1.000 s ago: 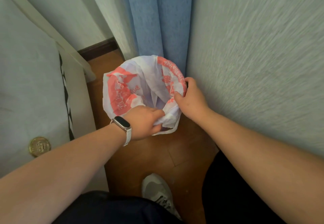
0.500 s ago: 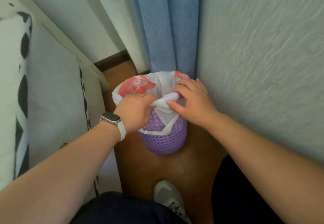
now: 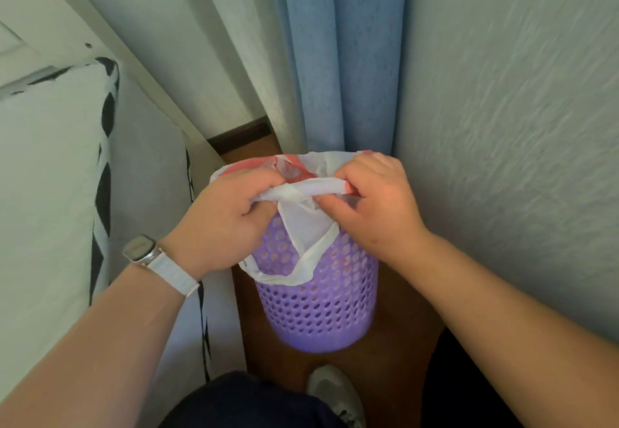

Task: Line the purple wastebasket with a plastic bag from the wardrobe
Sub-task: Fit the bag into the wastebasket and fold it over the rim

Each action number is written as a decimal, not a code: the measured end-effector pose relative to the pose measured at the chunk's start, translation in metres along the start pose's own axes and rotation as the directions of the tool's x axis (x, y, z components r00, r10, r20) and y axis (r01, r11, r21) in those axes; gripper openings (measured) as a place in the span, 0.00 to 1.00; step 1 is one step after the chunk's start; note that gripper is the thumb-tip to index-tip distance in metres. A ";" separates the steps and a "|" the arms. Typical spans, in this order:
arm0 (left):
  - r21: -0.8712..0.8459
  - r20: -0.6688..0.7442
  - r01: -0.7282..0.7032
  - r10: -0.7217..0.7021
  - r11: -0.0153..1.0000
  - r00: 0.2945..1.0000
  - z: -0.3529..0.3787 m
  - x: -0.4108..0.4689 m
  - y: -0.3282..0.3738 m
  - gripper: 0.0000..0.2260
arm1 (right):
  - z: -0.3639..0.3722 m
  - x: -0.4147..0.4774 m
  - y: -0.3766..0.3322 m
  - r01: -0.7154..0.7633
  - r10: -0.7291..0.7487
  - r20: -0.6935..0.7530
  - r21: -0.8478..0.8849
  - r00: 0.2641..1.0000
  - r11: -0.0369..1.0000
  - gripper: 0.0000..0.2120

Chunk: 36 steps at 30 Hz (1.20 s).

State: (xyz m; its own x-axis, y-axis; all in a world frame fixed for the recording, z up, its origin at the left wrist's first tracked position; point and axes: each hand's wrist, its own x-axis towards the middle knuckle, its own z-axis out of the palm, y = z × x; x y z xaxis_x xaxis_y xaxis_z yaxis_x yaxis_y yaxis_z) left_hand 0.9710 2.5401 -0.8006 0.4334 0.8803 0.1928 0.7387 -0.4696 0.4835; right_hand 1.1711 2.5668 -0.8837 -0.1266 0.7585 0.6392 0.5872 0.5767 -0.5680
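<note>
The round purple plastic wastebasket (image 3: 321, 310), its wall full of small holes, stands upright on the brown wooden floor (image 3: 398, 354) in the corner, just in front of the blue curtain (image 3: 338, 59) and beside the pale textured wall (image 3: 519, 126). A thin white plastic bag with red print (image 3: 308, 226) sits in its mouth, the edge folded out over the near rim and hanging partway down the outside. The left hand (image 3: 221, 223), a white-strapped watch (image 3: 157, 260) on its wrist, and the right hand (image 3: 378, 206) each pinch one end of a twisted white strip of the bag, stretched taut between them above the opening. A white cushion with black diamond trim (image 3: 50, 193) lies to the left. A grey shoe (image 3: 335, 394) rests on the floor below the basket.
</note>
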 end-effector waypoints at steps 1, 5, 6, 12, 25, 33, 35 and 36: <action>-0.010 0.022 -0.027 0.027 1.000 0.999 -0.002 0.002 0.002 0.07 | -0.003 0.001 -0.003 -0.015 0.015 -0.017 -0.005 1.000 1.000 0.14; -0.013 0.035 -0.082 0.083 0.997 0.996 0.000 0.009 0.005 0.14 | -0.013 0.002 -0.005 -0.118 0.120 -0.028 0.052 0.992 0.992 0.13; -0.005 0.017 -0.080 0.080 0.997 0.997 0.002 0.010 0.006 0.15 | -0.014 0.002 -0.006 -0.142 0.143 -0.022 0.065 0.989 0.988 0.13; 0.017 -0.006 -0.001 0.001 1.000 1.000 0.003 0.009 -0.004 0.09 | -0.013 0.003 -0.018 -0.166 0.161 0.096 0.046 0.982 0.985 0.13; -0.156 -0.048 0.086 -0.095 0.984 0.994 -0.002 0.005 -0.009 0.09 | -0.036 0.009 0.004 -0.224 0.191 0.164 0.221 0.968 0.949 0.21; -0.206 0.046 0.019 -0.009 0.978 0.999 -0.005 0.002 -0.005 0.12 | -0.031 0.004 0.005 -0.236 0.213 0.173 0.125 0.962 0.964 0.26; -0.126 0.004 0.013 -0.012 0.992 1.000 -0.003 0.003 -0.005 0.12 | -0.030 0.003 0.005 -0.248 0.226 0.165 0.129 0.960 0.960 0.25; -0.081 -0.016 0.009 -0.010 0.997 1.000 -0.002 0.004 -0.006 0.10 | -0.029 0.002 0.004 -0.255 0.233 0.165 0.132 0.958 0.958 0.25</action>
State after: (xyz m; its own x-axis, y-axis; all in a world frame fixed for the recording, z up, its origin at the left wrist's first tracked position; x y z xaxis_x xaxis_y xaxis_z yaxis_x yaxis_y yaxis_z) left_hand 0.9675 2.5466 -0.8014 0.4175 0.8861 0.2012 0.6985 -0.4546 0.5527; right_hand 1.1965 2.5620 -0.8696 -0.1164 0.9113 0.3950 0.4895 0.3987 -0.7755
